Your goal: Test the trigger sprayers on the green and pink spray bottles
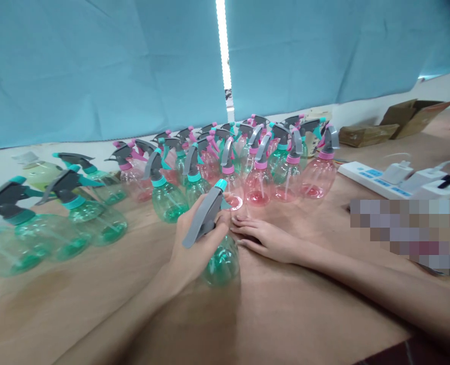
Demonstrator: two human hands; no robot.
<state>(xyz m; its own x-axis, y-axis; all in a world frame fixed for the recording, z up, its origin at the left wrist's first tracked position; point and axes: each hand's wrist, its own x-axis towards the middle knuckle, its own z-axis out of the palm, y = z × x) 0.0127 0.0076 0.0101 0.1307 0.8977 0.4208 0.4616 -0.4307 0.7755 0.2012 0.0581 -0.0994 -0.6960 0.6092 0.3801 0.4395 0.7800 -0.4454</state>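
Note:
A green spray bottle [222, 263] with a grey trigger head and turquoise nozzle stands upright on the table in front of me. My left hand [189, 248] is wrapped around its neck, just under the spray head; part of the fingers is hidden behind it. To the right of the bottle lies my right hand [268, 238], palm down, fingers stretched out and holding nothing. Its fingertips come close to the bottle; whether they touch it I cannot tell. Beyond my hands stand a pink spray bottle [258, 185] and a green spray bottle [167, 200] among several alike.
More green spray bottles [99, 220] stand at the left, near a bottle with a white cap [38, 172]. On the right are a power strip [373, 180] with plugged-in chargers and an open cardboard box [415, 116]. A blue sheet [95, 66] hangs behind the table.

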